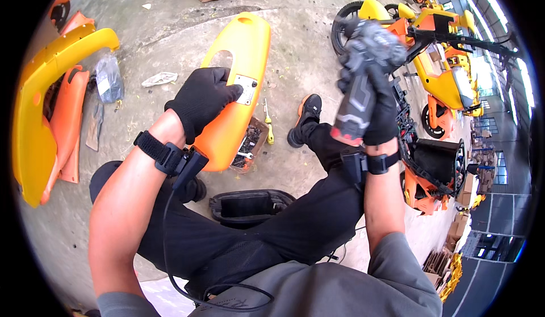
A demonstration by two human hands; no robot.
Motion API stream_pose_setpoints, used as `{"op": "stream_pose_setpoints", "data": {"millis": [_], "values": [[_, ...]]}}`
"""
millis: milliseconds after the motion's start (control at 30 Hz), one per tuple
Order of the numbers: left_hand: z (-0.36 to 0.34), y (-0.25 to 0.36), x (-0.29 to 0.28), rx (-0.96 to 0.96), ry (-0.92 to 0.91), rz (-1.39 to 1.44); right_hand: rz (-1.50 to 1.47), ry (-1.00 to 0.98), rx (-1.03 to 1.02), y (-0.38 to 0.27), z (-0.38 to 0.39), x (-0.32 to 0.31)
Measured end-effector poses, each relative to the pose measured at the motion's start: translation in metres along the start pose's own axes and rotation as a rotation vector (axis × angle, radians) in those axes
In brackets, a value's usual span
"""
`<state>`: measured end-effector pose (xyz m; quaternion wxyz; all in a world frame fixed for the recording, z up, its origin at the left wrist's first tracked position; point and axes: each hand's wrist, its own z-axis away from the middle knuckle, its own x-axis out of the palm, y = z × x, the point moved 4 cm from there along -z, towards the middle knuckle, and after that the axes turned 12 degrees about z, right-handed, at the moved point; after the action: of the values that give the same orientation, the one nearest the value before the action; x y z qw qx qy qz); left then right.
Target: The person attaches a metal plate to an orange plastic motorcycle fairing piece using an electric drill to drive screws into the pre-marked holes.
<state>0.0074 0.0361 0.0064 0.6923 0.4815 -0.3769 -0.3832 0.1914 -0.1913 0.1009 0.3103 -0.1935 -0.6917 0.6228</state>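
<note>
My left hand (205, 98), in a black glove, is closed on the edge of a long yellow-orange plastic panel (250, 47). Its thumb and finger lie beside a small silver metal plate (246, 91) set on that panel. A cutout shows in the panel's far half. Over to the right, my gloved right hand (383, 109) is wrapped round the grip of a dark cordless power drill (355, 104) with a red-tinged base. The drill is held up, apart from the panel. Its head is smeared by motion, so its bit cannot be made out.
Beneath the panel's right edge sits a box of small hardware (256, 135), with a yellow-handled screwdriver (268, 129) close by. A black open-topped container (250, 206) lies between my legs. Yellow and orange panels (34, 124) stand at left. Partly assembled motorbikes (443, 78) line the right side.
</note>
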Motion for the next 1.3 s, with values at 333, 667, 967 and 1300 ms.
{"op": "stream_pose_setpoints", "data": {"millis": [333, 667, 967, 1300], "values": [[-0.007, -0.006, -0.006, -0.036, 0.008, -0.079, -0.073, -0.056, 0.251, 0.015, -0.004, -0.004], [-0.013, -0.007, -0.010, -0.144, 0.033, -0.020, -0.030, -0.117, 0.385, 0.045, 0.006, -0.010], [-0.012, -0.006, -0.002, -0.042, 0.056, 0.046, 0.029, -0.200, 0.379, 0.052, 0.003, -0.004], [-0.012, -0.009, -0.002, -0.046, -0.008, -0.203, 0.694, -0.275, 0.317, 0.041, 0.019, 0.003]]}}
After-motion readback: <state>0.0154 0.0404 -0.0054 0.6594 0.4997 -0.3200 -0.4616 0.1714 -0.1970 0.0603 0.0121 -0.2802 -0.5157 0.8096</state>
